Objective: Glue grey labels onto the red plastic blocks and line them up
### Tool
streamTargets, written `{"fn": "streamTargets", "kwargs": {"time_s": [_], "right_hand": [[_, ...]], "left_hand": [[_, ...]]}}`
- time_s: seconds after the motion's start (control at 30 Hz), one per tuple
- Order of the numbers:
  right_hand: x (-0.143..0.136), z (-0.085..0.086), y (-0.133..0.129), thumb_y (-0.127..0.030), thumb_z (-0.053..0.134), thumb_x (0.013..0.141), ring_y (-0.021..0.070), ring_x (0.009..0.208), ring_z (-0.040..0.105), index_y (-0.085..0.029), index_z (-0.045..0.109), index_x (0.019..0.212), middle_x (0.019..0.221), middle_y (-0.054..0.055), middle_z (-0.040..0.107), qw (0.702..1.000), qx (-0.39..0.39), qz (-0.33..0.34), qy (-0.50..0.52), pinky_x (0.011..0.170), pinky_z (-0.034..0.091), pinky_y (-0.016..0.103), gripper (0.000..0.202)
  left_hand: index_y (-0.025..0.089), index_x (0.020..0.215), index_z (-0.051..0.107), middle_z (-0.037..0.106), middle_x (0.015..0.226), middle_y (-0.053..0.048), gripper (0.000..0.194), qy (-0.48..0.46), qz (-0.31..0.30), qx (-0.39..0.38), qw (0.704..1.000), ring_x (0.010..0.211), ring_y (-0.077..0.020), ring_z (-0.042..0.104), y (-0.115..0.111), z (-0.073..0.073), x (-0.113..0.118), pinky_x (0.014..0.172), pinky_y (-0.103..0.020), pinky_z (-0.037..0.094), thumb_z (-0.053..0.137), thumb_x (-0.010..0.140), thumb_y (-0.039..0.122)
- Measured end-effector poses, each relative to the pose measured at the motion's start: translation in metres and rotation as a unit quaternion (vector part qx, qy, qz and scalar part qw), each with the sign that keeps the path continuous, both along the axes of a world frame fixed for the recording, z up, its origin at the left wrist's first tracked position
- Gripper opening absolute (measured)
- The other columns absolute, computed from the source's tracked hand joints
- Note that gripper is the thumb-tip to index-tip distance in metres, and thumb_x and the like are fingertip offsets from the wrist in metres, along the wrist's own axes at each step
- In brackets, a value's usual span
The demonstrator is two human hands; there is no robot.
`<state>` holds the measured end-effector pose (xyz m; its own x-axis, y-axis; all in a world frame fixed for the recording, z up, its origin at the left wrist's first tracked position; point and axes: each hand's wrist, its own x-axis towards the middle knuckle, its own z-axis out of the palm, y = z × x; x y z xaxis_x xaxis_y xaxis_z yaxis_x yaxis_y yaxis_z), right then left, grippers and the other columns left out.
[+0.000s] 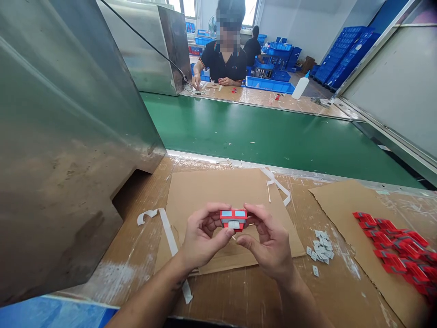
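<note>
A small red and grey plastic toy part [234,219] with two light blue window panels and a pale grey grille piece is held up over a cardboard sheet [218,187]. My left hand [206,234] grips its left side, with the thumb at the lower front edge. On the other side, my right hand [266,239] has its index finger on the upper right corner, its thumb just below. To the right of my hands lies a pile of small grey pieces [321,248]. Farther right, several similar red parts [396,246] rest on another cardboard sheet [341,200].
Strips of white tape [167,230] and a cotton swab [268,192] lie around the cardboard. A large metal housing [68,136] stands close on the left. Beyond the table runs a green conveyor belt [256,132]. Across it sits another person [225,61], near a white bottle [300,86].
</note>
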<state>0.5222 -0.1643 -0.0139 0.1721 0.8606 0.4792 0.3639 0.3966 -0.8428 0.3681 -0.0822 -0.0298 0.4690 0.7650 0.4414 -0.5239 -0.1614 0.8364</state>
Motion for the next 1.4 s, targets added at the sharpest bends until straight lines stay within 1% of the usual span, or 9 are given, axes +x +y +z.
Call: {"fn": "streamTargets", "kwargs": {"time_s": [0.17, 0.37, 0.43, 0.53, 0.63, 0.73, 0.93, 1.03, 1.4], "right_hand": [[-0.003, 0.002, -0.002, -0.022, 0.073, 0.092, 0.0171, 0.087, 0.066, -0.030, 0.062, 0.132, 0.103, 0.004, 0.067, 0.998, 0.022, -0.030, -0.059, 0.077, 0.058, 0.031, 0.043], [-0.004, 0.006, -0.004, -0.028, 0.074, 0.092, 0.0167, 0.080, 0.065, -0.027, 0.063, 0.130, 0.094, 0.003, 0.066, 0.991, 0.045, -0.055, -0.113, 0.071, 0.057, 0.030, 0.040], [-0.003, 0.008, -0.004, -0.030, 0.073, 0.093, 0.0164, 0.079, 0.065, -0.026, 0.063, 0.129, 0.093, 0.003, 0.066, 0.990, 0.044, -0.057, -0.121, 0.071, 0.057, 0.029, 0.038], [-0.003, 0.009, -0.004, -0.036, 0.071, 0.094, 0.0161, 0.081, 0.065, -0.024, 0.062, 0.129, 0.096, 0.004, 0.067, 0.991, 0.038, -0.056, -0.116, 0.072, 0.056, 0.028, 0.038], [-0.003, 0.009, -0.004, -0.042, 0.071, 0.093, 0.0165, 0.083, 0.065, -0.024, 0.063, 0.127, 0.098, 0.005, 0.068, 0.991, 0.042, -0.058, -0.112, 0.073, 0.056, 0.028, 0.039], [-0.003, 0.009, -0.004, -0.045, 0.071, 0.092, 0.0168, 0.083, 0.066, -0.024, 0.063, 0.130, 0.099, 0.005, 0.069, 0.990, 0.056, -0.050, -0.119, 0.073, 0.057, 0.028, 0.044], [-0.007, 0.011, -0.003, -0.026, 0.075, 0.091, 0.0185, 0.086, 0.070, -0.027, 0.061, 0.135, 0.101, 0.006, 0.071, 0.986, 0.080, -0.060, -0.134, 0.073, 0.060, 0.029, 0.046], [-0.009, 0.010, -0.004, -0.028, 0.076, 0.090, 0.0185, 0.083, 0.070, -0.027, 0.063, 0.133, 0.098, 0.006, 0.072, 0.984, 0.101, -0.067, -0.127, 0.071, 0.060, 0.029, 0.045], [-0.003, 0.006, -0.007, -0.018, 0.082, 0.083, 0.0176, 0.077, 0.066, -0.027, 0.065, 0.120, 0.089, 0.002, 0.071, 0.992, 0.073, -0.053, -0.091, 0.066, 0.056, 0.029, 0.042]], "left_hand": [[0.020, 0.113, 0.068, 0.078, 0.100, -0.008, 0.028, 0.010, -0.008, 0.009, 1.000, 0.084, -0.0151, 0.077, 0.000, 0.003, -0.001, 0.070, -0.017, 0.061, 0.077, 0.087, 0.020], [0.019, 0.112, 0.064, 0.074, 0.093, -0.007, 0.024, 0.032, -0.010, 0.029, 0.999, 0.079, -0.0151, 0.074, 0.001, -0.002, -0.001, 0.069, -0.021, 0.059, 0.072, 0.091, 0.029], [0.020, 0.116, 0.062, 0.072, 0.097, -0.007, 0.025, 0.053, 0.009, 0.057, 0.997, 0.085, -0.0154, 0.072, 0.002, -0.004, -0.003, 0.076, -0.023, 0.059, 0.070, 0.093, 0.027], [0.024, 0.120, 0.061, 0.068, 0.114, -0.009, 0.030, 0.059, 0.040, 0.136, 0.988, 0.106, -0.0189, 0.066, 0.006, -0.005, -0.006, 0.091, -0.030, 0.055, 0.070, 0.091, 0.019], [0.023, 0.108, 0.067, 0.065, 0.114, -0.009, 0.018, 0.060, 0.027, 0.183, 0.981, 0.106, -0.0189, 0.063, 0.008, 0.000, -0.009, 0.092, -0.031, 0.053, 0.067, 0.093, 0.013], [0.020, 0.102, 0.069, 0.065, 0.105, -0.009, 0.010, 0.062, 0.014, 0.162, 0.985, 0.096, -0.0167, 0.065, 0.007, 0.007, -0.009, 0.084, -0.028, 0.054, 0.064, 0.095, 0.015], [0.019, 0.101, 0.072, 0.068, 0.101, -0.010, 0.008, 0.035, 0.011, 0.133, 0.990, 0.093, -0.0166, 0.067, 0.004, 0.012, -0.008, 0.080, -0.026, 0.057, 0.067, 0.094, 0.019], [0.019, 0.100, 0.074, 0.069, 0.098, -0.009, 0.008, 0.026, 0.011, 0.130, 0.991, 0.089, -0.0161, 0.068, 0.004, 0.012, -0.008, 0.077, -0.025, 0.058, 0.069, 0.093, 0.020], [0.019, 0.100, 0.073, 0.076, 0.096, -0.009, 0.008, 0.004, 0.037, 0.131, 0.991, 0.096, -0.0186, 0.072, -0.001, 0.008, -0.003, 0.086, -0.029, 0.060, 0.070, 0.093, 0.017]]}}
